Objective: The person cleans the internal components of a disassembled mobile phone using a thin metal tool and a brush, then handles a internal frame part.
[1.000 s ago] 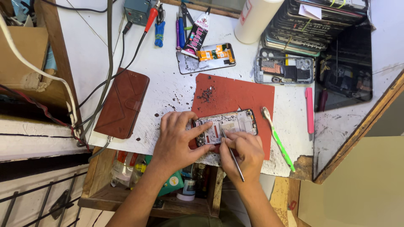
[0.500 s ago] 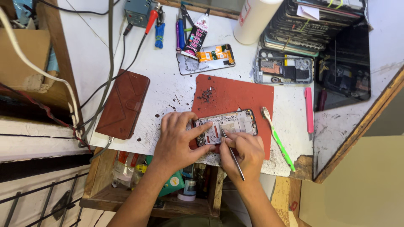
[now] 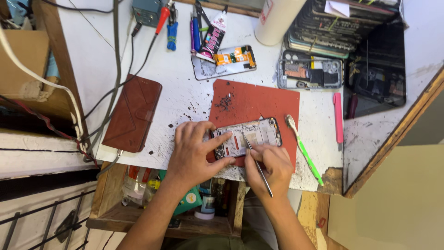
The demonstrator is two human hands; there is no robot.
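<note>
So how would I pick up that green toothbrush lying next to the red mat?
Pinch the green toothbrush around the middle of its thin handle, coming straight down from above. It lies flat and slanted on the white table, with bare table on its right side. Keep off the pale bristle end by the red mat.

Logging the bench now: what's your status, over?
Left hand pins opened phone on red mat. Right hand holds tweezers, tip on phone. Green toothbrush beside.

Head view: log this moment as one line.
left hand: steadies opened phone with bare silver frame | right hand: holds thin metal tweezers | red mat beneath
</note>
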